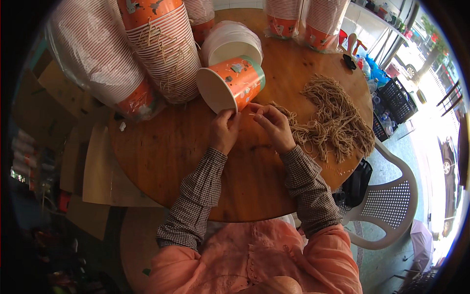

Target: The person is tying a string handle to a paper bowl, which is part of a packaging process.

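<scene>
An orange and green paper bucket (242,81) lies tilted on its side, its white open mouth facing left. My left hand (225,131) pinches the bucket's lower rim between thumb and fingers. Close by on the right, my right hand (275,126) has its fingers pinched near the bucket's side. A short pale bit of string (252,114) shows at its fingertips; the rest is hidden. Beside that hand, a loose pile of beige strings (333,117) spreads over the right of the wooden table (245,181).
A tall stack of buckets with strings on them (164,54) and a plastic-wrapped stack (98,59) stand at left. Another wrapped bucket (232,44) lies behind. More wrapped stacks (323,24) stand at the far edge. A white plastic chair (389,201) is at right.
</scene>
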